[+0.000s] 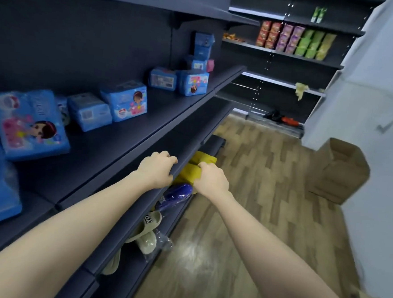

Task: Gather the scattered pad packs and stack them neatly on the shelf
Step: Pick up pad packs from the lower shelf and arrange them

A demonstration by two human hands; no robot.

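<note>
Both hands are out in front, below the pad shelf (pixel 134 130). The left hand (pixel 157 168) has its fingers curled over the front edge of the lower shelf (pixel 192 125), which is the next board under the pad shelf, and it grips this edge. The right hand (pixel 212 179) is just beside it, lower than the pad shelf and a little more out from it. Its fingers and thumb are curled on a yellow bag (pixel 189 171) that comes out from under the lower shelf; it seems to pinch the bag, but the fingertips are partly hidden. The blue pad packs (pixel 126 101) lie scattered on the pad shelf, apart from each other and turned in different directions. The largest pack (pixel 30 123) lies flat at the near end of the pad shelf, two small ones (pixel 179 80) stand together toward the far end, and some more (pixel 202 49) are piled against the back wall there. No hand touches any of them. Two levels under the pad shelf are a purple item (pixel 178 191) and beige slippers (pixel 148 229). The wooden floor (pixel 258 176) runs along the front of the pad shelf, with a cardboard box (pixel 340 170) on it, well apart. Beyond the far end of the pad shelf stand rows of snack bags (pixel 291 39).
</note>
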